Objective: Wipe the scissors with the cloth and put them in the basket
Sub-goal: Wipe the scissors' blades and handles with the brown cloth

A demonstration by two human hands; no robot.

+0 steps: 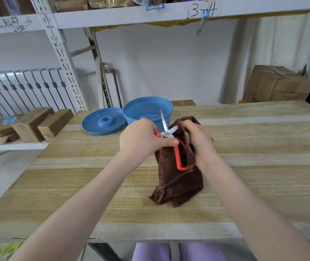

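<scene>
My left hand grips the scissors by their orange-red handles above the wooden table. The steel blades are spread apart; one points up in front of the blue basket, the other runs right into the cloth. One handle loop hangs down against the brown cloth. My right hand holds the upper part of the cloth bunched round that blade, and the cloth's lower end rests crumpled on the table. The basket stands just behind my hands.
A blue perforated lid lies left of the basket. Wooden blocks sit on a low shelf to the left. A cardboard box stands behind the table at right. A metal shelf runs overhead.
</scene>
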